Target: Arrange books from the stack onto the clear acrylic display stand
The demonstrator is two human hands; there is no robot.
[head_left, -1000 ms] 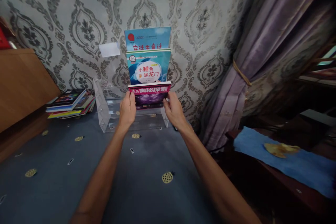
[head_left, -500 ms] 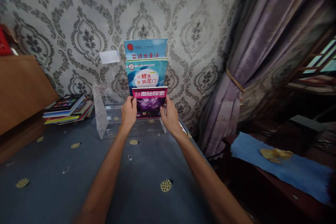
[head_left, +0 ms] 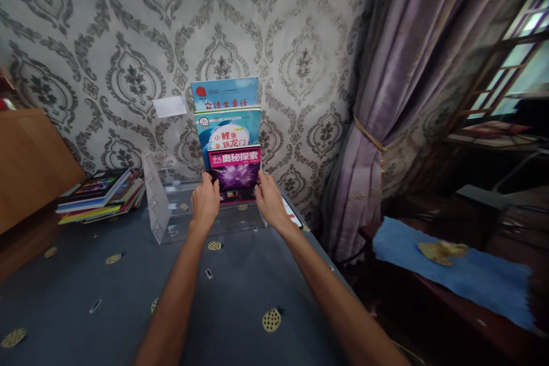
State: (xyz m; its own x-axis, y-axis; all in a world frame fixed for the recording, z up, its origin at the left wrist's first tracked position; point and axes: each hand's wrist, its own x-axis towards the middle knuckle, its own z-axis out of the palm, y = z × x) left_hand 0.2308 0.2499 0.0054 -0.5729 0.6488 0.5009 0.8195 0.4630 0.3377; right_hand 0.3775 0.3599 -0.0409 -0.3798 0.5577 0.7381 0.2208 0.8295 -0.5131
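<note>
Both hands grip a purple and pink book with a starburst cover, held nearly upright. My left hand has its left edge, and my right hand has its right edge. Below and around it is a clear acrylic tiered rack. Behind the held book stand a teal book with a white oval on its cover and, farther back, a taller light-blue book. How far the held book's lower edge sits in the rack I cannot tell.
A stack of books lies left of the rack, beside a wooden cabinet. A phone-like object lies by my right wrist. White paper is near the wall. A purple curtain and a blue cloth are at right.
The purple book is tilted back to a more upright pose, showing more of its cover, with both hands still on its sides. The camera view has shifted slightly.
</note>
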